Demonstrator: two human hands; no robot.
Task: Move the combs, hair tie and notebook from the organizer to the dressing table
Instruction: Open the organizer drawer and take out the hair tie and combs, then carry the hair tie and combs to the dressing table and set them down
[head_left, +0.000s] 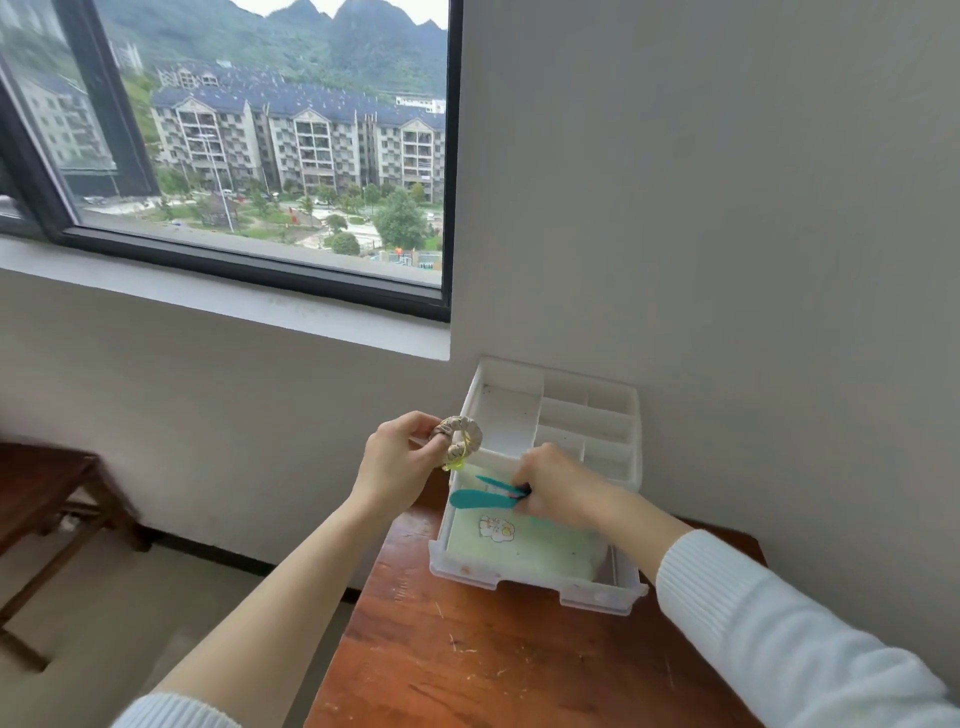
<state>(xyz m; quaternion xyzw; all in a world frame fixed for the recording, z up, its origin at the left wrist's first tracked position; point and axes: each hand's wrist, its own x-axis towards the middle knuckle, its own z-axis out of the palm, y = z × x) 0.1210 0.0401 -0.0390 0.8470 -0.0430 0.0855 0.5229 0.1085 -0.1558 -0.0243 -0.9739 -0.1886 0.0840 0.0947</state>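
Observation:
A white plastic organizer (613, 410) stands at the back of the wooden dressing table (493, 665), against the wall. Its drawer (519, 576) is pulled out toward me. My left hand (397, 457) holds a beige scrunchie hair tie (462, 434) in the air just left of the organizer. My right hand (558, 486) reaches into the drawer and pinches the ends of two teal combs (480, 499), which point left over the drawer. Under them lies a pale green notebook (530, 545) with a small flower picture, partly hidden by my right hand.
The organizer's top has several open compartments (582, 421). A window sill (234, 306) runs above at left. A dark wooden bench (47, 493) stands on the floor at far left. The table's left edge (358, 608) drops to the floor below my left forearm.

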